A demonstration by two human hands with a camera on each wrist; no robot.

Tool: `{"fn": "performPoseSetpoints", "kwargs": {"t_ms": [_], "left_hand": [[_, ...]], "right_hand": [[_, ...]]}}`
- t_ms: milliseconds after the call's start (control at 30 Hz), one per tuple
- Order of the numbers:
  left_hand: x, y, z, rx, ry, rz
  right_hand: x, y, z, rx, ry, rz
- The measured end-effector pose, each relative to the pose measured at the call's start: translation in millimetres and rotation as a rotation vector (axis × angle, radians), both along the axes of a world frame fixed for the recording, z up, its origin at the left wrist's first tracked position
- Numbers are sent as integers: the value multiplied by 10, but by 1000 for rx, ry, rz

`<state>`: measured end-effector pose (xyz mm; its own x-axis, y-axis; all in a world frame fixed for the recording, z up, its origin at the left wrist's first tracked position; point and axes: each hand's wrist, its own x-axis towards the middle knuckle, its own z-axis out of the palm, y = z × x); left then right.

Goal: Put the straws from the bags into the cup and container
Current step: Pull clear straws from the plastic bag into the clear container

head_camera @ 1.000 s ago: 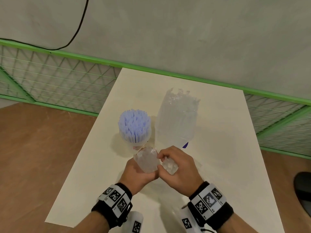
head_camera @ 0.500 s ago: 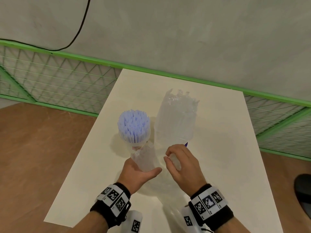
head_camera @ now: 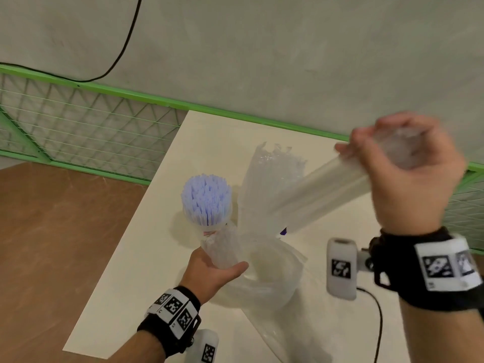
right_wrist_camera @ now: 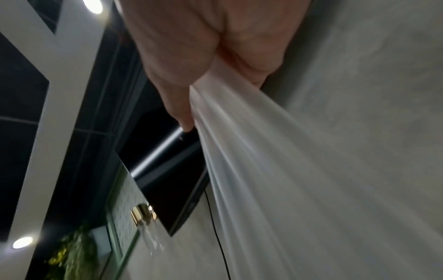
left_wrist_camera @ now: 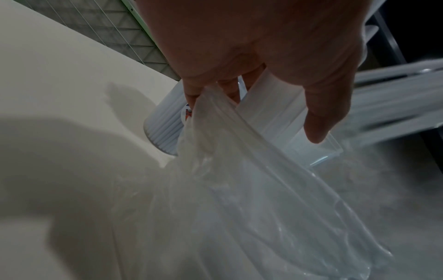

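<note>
A person stands at a pale table (head_camera: 162, 271), seen from a head camera looking down. The right hand (head_camera: 408, 174), raised high and blurred, has its fingers curled tight round the top end of a bundle of clear straws (head_camera: 322, 197); the bundle slants down toward the table's middle, its lower end apparently just clear of the mouth of a limp clear plastic bag (head_camera: 264, 273). The left hand (head_camera: 209, 271) pinches the bag's gathered mouth between thumb and fingers, the bag sagging onto the table below it. Just behind the left hand stands a cup (head_camera: 207, 224) packed full of upright blue-white straws (head_camera: 205, 197). Beside it, to the right, stands a taller clear container (head_camera: 264, 184) with a ragged upper edge — whether it already holds anything cannot be told. The step in hand looks like drawing the second bundle out of its bag; the cup's share seems done. The next move probably calls for lifting the bundle fully free, turning it upright and lowering it into the container, with the grip kept firm so no straws slide loose. The cup sits near the table's left edge, and the bag lies close beside it — a careless tug could tip it. The right side of the table offers open room, though a cable (head_camera: 377, 323) trails there from the wrist device.
</note>
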<state>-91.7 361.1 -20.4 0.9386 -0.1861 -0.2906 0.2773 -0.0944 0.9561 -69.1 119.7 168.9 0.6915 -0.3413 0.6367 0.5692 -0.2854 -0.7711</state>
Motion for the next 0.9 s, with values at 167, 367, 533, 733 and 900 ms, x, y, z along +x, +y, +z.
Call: {"fn": "performPoseSetpoints", "kwargs": {"t_ms": [167, 367, 533, 733, 900], "left_hand": [[-4, -13, 34, 0, -2, -18], [-14, 22, 14, 9, 3, -19], [-16, 20, 6, 19, 17, -24], [-14, 10, 20, 21, 20, -32], [-12, 12, 2, 21, 13, -21]], "right_hand": [[450, -83, 36, 54, -15, 42], [778, -74, -563, -170, 318, 76], [862, -106, -914, -776, 318, 4], [875, -35, -1058, -1296, 437, 165], [807, 59, -1105, -1446, 571, 201]]}}
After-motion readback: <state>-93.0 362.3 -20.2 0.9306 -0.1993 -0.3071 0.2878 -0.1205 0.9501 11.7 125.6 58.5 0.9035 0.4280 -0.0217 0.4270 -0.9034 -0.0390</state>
